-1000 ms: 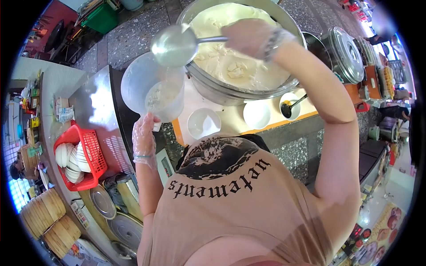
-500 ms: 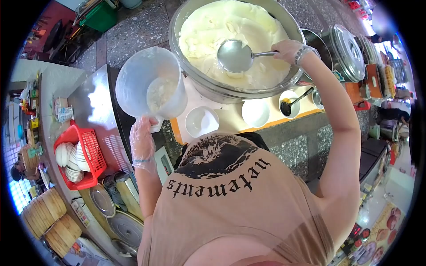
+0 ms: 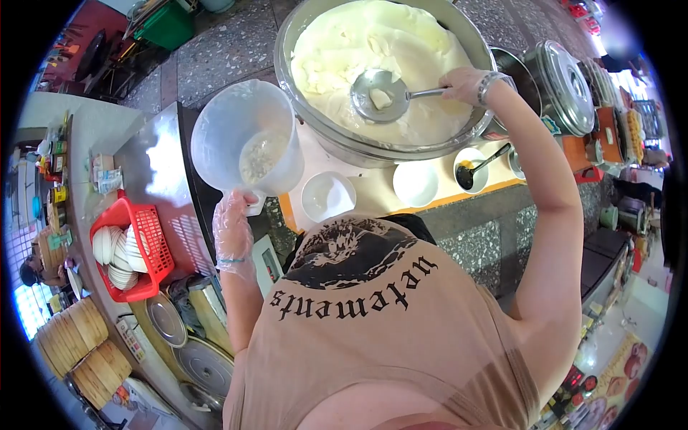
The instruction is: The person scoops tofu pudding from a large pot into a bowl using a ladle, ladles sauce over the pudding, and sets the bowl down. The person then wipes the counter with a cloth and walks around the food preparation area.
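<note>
shirt (image 3: 387,315): tan, with a dark print and lettering; worn by the person, nearest the camera.

left hand (image 3: 235,233): in a thin clear glove, fingers closed at the handle of the jug.

bench (image 3: 369,188): cream top, orange near edge; carries three white bowls. left bowl (image 3: 319,192) and middle bowl (image 3: 416,185): round, glossy, side by side. right bowl (image 3: 481,159): holds something yellow and a dark spoon (image 3: 494,159).

jug (image 3: 222,140): large, translucent, wide-mouthed, tilted so that its inside shows; lumpy whitish matter at the bottom. lies just beyond the left hand, left of the pot and well apart from the right hand.

right hand (image 3: 469,84): closed around the end of the ladle's handle, a patterned band at the wrist.

ladle (image 3: 364,93): metal, round, shallow, a small pale lump in its bowl. extends leftward from the right hand, inside the pot's rim; whether its underside touches the curd cannot be told.

pot (image 3: 358,152): broad, metal, round; ahead of the person, between and beyond the hands.

curd (image 3: 344,54): creamy white, soft, mounded at the far left, lower and broken near the ladle; fills much of the pot.

lidded pot (image 3: 566,82): shiny metal, to the right.

green bin (image 3: 165,23): far left, on the floor.
</note>
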Demonstrator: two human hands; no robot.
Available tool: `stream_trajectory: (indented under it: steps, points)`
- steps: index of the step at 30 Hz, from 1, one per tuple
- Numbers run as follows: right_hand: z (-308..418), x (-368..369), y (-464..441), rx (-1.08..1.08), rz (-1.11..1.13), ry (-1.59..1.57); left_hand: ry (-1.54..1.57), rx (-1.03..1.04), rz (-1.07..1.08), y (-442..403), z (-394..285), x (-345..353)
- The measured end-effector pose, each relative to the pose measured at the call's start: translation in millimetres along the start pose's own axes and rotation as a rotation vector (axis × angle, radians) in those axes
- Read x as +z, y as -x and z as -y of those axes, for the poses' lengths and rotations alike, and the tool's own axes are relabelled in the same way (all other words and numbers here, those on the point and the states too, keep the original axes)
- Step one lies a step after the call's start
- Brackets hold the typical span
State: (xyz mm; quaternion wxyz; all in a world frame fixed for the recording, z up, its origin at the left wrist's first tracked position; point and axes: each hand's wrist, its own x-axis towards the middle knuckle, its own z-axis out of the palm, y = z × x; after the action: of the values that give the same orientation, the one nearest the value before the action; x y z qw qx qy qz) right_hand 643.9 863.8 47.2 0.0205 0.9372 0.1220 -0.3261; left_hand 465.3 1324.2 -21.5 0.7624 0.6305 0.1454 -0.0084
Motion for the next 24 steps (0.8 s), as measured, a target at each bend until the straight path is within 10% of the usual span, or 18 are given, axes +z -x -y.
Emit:
stream_trajectory:
  steps: [24]
  points:
    - [204.0, -112.4, 14.3, -0.258, -0.429, 0.524, -0.154, 0.006, -0.058, 3.5, -16.2, 8.1]
